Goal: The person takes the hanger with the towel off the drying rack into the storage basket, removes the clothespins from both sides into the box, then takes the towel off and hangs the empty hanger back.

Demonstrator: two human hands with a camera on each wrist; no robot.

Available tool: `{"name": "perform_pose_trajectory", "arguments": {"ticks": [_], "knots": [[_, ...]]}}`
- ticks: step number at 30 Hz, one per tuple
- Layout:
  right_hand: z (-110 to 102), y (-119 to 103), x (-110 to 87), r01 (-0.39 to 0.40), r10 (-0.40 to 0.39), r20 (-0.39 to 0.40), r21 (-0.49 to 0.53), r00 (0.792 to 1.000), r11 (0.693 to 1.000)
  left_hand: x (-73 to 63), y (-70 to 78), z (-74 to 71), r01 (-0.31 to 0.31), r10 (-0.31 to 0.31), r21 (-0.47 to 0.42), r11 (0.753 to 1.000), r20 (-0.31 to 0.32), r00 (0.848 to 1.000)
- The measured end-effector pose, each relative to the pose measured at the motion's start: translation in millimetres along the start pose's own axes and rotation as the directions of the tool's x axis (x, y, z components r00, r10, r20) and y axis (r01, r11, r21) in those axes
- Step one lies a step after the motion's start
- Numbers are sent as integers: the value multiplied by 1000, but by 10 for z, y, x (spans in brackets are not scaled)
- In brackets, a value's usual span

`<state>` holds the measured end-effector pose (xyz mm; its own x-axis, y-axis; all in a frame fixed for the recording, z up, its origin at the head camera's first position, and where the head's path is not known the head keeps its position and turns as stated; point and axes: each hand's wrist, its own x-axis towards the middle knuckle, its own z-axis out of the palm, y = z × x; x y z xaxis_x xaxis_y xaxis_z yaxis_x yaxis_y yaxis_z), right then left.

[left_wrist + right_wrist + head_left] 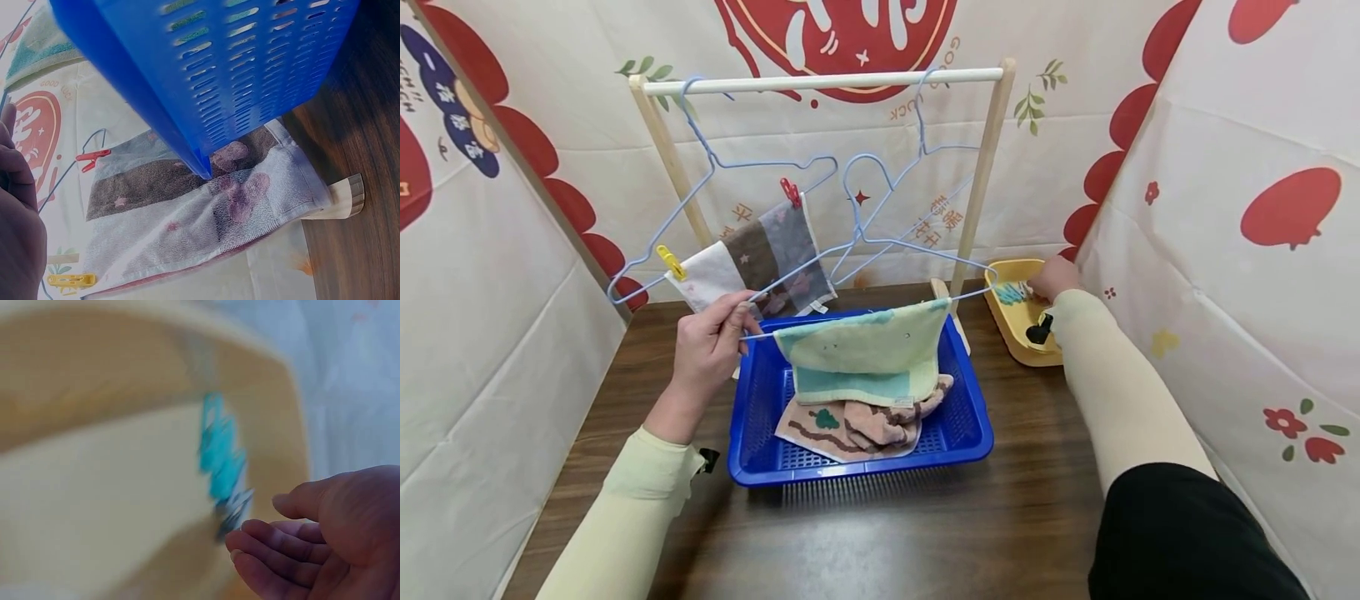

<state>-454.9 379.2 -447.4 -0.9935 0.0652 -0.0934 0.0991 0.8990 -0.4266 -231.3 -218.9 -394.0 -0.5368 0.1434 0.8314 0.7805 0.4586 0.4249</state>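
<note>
My left hand (pixel 703 346) grips the left end of a blue clothes hanger (pixel 917 247). Over that hanger's bottom bar hangs a small yellow-and-teal towel (pixel 865 350), above the blue basket (pixel 977 442). My right hand (pixel 1056 277) is inside a yellow bin (pixel 1033 354) at the right. In the right wrist view its fingers (pixel 281 550) are loosely bent, thumb apart, beside a row of teal and grey clothespins (pixel 219 450), with nothing held. The basket contains a pinkish-brown towel (pixel 827 433) with dark stripes.
Behind the basket, a wooden rack (pixel 820 82) carries another blue hanger (pixel 700 167) with a striped grey-brown-white towel (pixel 760 250), clipped by a red clothespin (pixel 791 192) and a yellow clothespin (pixel 671 262). One more hanger (pixel 920 125) hangs at the rack's right. Printed cloth walls enclose the brown table (pixel 850 542).
</note>
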Motion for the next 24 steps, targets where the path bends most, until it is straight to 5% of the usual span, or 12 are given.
{"name": "perform_pose_trajectory", "arguments": {"ticks": [5, 8, 11, 14, 16, 19, 21, 22, 24], "knots": [[-209, -338, -266, 63, -36, -122, 220, 992, 974, -11, -13, 11, -6, 6, -5, 1000, 2, 1000], [-331, -584, -454, 98, -21, -203, 381, 979, 919, -20, -20, 12, -7, 7, -7, 1000, 4, 1000], [-426, -830, -699, 173, -10, -300, 524, 954, 834, -24, -21, 19, -1, 1, -14, 1000, 2, 1000], [-476, -1102, -1059, 342, -45, -452, 604, 891, 719, -27, -11, 33, 4, -4, -25, 1000, 2, 1000], [-481, -1297, -1328, 506, -124, -576, 571, 808, 646, -28, -6, 44, 2, -2, -28, 1000, 1, 1000], [-472, -1601, -1725, 726, -336, -700, 376, 630, 575, -27, 6, 54, 0, 0, -33, 999, -4, 1000], [-448, -1786, -1932, 829, -515, -707, 184, 485, 528, -28, 16, 54, 2, -2, -35, 999, -7, 1000], [-429, -1873, -2016, 862, -595, -680, 111, 429, 494, -31, 20, 56, 2, -2, -34, 999, -9, 1000], [-380, -2019, -2149, 902, -727, -589, 7, 353, 432, -34, 25, 60, 4, -4, -37, 999, -9, 1000]]}}
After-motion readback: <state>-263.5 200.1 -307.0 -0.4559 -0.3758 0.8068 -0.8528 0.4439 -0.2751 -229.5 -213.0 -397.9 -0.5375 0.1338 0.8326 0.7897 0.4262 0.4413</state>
